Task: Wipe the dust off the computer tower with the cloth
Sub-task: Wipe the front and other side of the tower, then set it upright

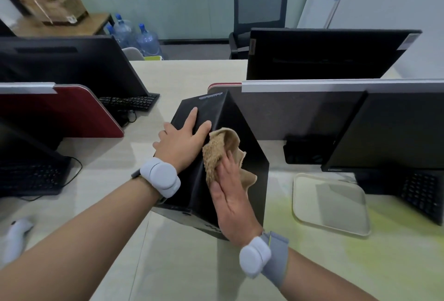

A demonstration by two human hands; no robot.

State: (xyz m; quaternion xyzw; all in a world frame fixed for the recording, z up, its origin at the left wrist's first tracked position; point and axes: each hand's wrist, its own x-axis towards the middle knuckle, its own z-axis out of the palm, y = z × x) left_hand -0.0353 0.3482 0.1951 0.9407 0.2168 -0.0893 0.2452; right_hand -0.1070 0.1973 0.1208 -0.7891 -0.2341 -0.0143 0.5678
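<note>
Pale desk [182,264] in an office w/ red dividers; office chair [260,7] and water bottles [134,34] stood at the far wall. A pale tray [329,204] lay flat right of centre, nothing in it. Black computer tower [216,113] stood mid-desk, between a monitor [389,130] at right and a keyboard [129,102] at left. Left hand [180,142] lay flat on the tower's top, fingers spread, not gripping. Right hand [231,195] pressed the tan cloth [221,154] onto the tower's right side, fingers flat over it.
</note>
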